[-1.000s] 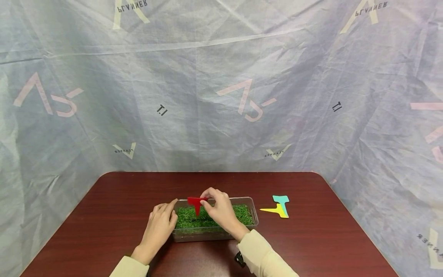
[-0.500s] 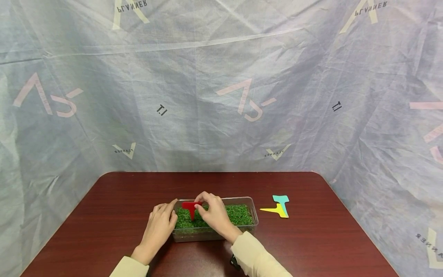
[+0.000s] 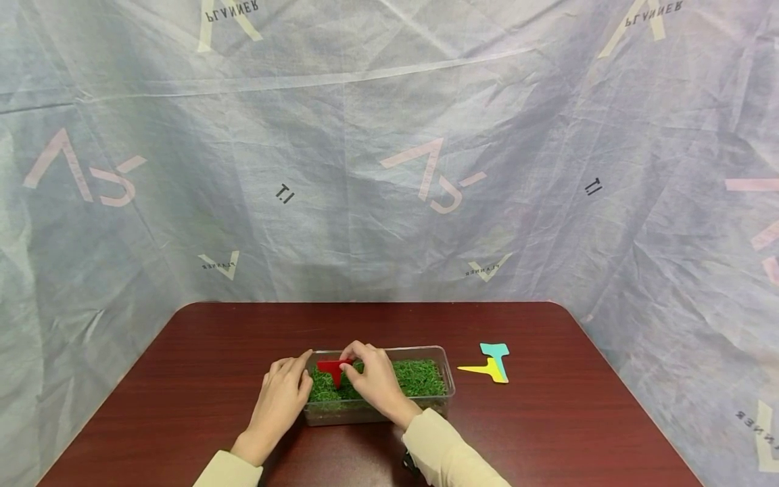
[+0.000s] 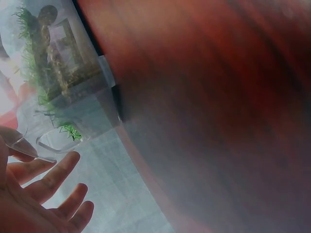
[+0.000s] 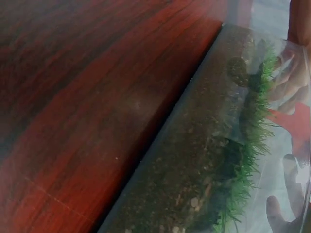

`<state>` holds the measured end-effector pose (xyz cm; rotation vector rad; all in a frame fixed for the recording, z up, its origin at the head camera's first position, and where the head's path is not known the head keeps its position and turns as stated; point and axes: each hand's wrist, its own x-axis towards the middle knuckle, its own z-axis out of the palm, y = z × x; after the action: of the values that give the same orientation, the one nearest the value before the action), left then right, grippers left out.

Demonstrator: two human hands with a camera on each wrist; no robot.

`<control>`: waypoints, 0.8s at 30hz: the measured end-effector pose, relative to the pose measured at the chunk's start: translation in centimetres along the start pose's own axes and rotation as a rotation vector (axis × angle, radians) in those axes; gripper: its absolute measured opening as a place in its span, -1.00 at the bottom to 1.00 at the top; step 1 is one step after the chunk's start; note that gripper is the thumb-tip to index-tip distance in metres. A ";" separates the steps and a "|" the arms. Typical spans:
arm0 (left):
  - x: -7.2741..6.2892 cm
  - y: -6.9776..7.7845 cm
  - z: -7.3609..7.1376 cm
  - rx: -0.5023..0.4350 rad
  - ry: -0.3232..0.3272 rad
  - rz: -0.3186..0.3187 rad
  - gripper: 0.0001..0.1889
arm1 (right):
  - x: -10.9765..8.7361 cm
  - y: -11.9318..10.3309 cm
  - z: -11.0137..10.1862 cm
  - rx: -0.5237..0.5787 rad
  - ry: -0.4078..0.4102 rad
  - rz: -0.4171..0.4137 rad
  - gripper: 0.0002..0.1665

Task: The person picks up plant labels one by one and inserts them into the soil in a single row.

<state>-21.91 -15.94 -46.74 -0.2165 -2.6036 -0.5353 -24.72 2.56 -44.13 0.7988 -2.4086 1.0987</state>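
A clear plastic planter box (image 3: 347, 415) holds soil and green grass (image 3: 422, 377). My right hand (image 3: 375, 380) pinches the right end of the head of a red T-shaped plant label (image 3: 330, 367) between thumb and forefinger. The label stands upright, its narrow tip down in the grass in the left half of the box. My left hand (image 3: 278, 393) rests at the box's left end, forefinger along the rim at the back corner. In the left wrist view its fingers (image 4: 53, 179) are spread and relaxed beside the clear corner. The right wrist view shows the red label (image 5: 295, 125) through the wall.
Right of the box, a yellow plant label (image 3: 483, 368) and a turquoise plant label (image 3: 494, 350) lie overlapping on the dark red wooden table (image 3: 548, 419). A grey printed cloth (image 3: 389, 203) hangs behind and at both sides of the table.
My right hand has moved left and down with the red label, and the label's tip is now lower in the grass. My left hand has stayed at the box's left end.
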 end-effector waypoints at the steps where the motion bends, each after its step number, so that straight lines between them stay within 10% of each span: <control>1: 0.0 0.0 0.0 0.000 0.001 0.000 -0.60 | 0.0 0.0 0.0 -0.001 0.002 -0.005 -0.91; 24: 0.1 -0.1 0.0 -0.006 0.008 0.012 -0.61 | -0.1 0.4 0.5 -0.272 0.030 -0.126 -0.88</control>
<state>-22.01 -16.04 -46.77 -0.2308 -2.5923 -0.5385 -24.95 2.46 -44.72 0.8197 -2.3781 0.7105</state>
